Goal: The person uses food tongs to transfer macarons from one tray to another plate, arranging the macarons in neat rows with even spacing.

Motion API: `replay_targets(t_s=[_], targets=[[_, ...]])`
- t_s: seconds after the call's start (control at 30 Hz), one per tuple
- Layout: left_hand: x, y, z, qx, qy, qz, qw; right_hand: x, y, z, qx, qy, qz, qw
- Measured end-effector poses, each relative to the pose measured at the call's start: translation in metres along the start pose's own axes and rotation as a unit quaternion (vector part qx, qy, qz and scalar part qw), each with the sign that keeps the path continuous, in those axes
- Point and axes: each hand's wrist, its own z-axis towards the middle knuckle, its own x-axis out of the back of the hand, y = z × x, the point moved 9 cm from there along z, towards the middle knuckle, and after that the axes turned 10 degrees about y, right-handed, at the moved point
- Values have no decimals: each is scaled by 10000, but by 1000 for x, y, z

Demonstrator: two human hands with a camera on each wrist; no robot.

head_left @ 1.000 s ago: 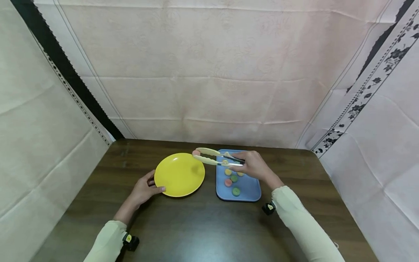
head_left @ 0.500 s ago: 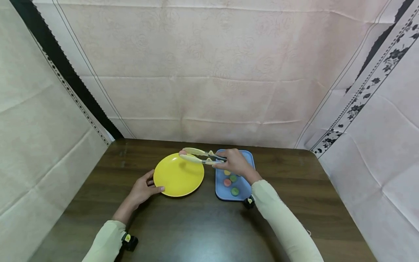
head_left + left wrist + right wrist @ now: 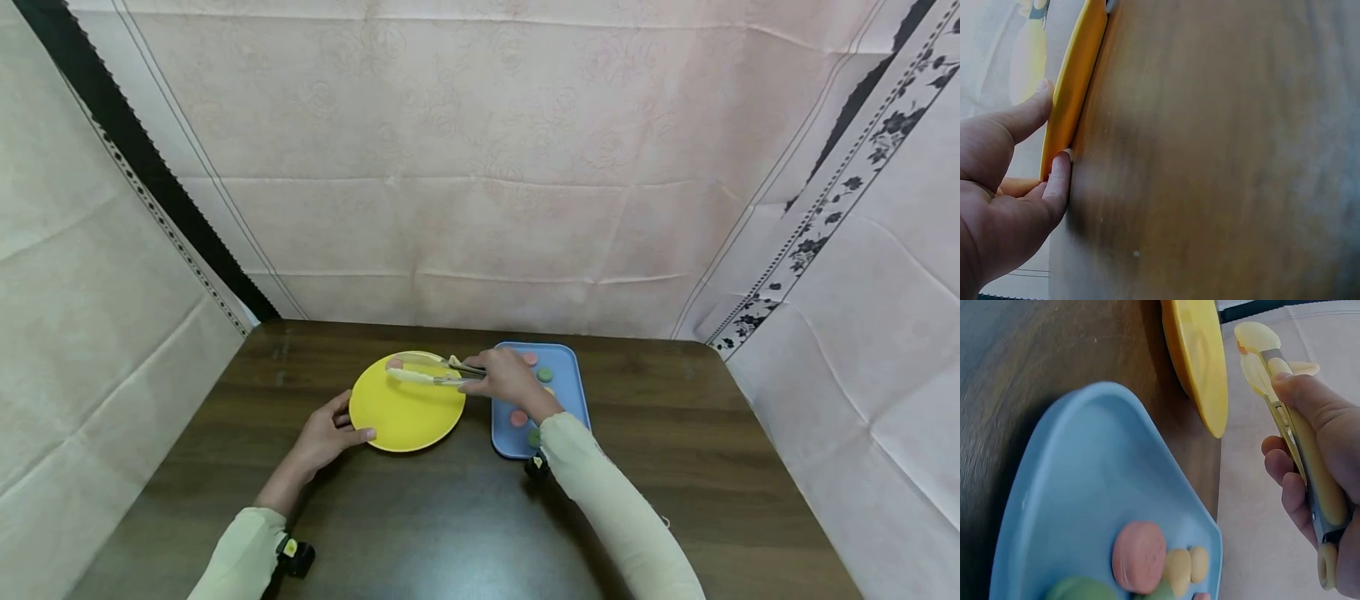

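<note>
My left hand (image 3: 326, 435) holds the near-left rim of a round yellow plate (image 3: 408, 417). In the left wrist view its thumb lies on the top side of the rim and a finger is beneath. Above the plate, my right hand (image 3: 508, 379) grips tongs (image 3: 412, 377) with pale cream tips and metal arms. A pink macaron (image 3: 394, 363) is pinched between the tips, over the plate's far-left part. The right wrist view shows the fingers (image 3: 1294, 494) curled round the handles; the macaron is barely visible there.
A blue rectangular tray (image 3: 567, 408) stands right of the plate, partly under my right forearm. Several pink, green and yellow macarons lie in it, among them a pink macaron (image 3: 1140, 556) and a green macaron (image 3: 545, 374). Pale cloth (image 3: 480, 183) hangs behind the brown wooden table (image 3: 420, 525).
My right hand has moved left from above the tray, carrying the tongs and pink macaron over the plate. The left hand and plate have stayed in place.
</note>
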Motion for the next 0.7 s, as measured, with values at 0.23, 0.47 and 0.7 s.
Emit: replay_targets(t_s=[0.23,0.47,0.7], targets=[[2,-4,-1,51,33,59,10000,-17,-7,6,-210,-302,114,9993],[1,-5,-1,32,33,-6,10000,-29,-14,10,-75,-325,-168,9993],[1,0,0,-103,16,-88,9999,-36,-12,12,-228,-314,-225,9990]])
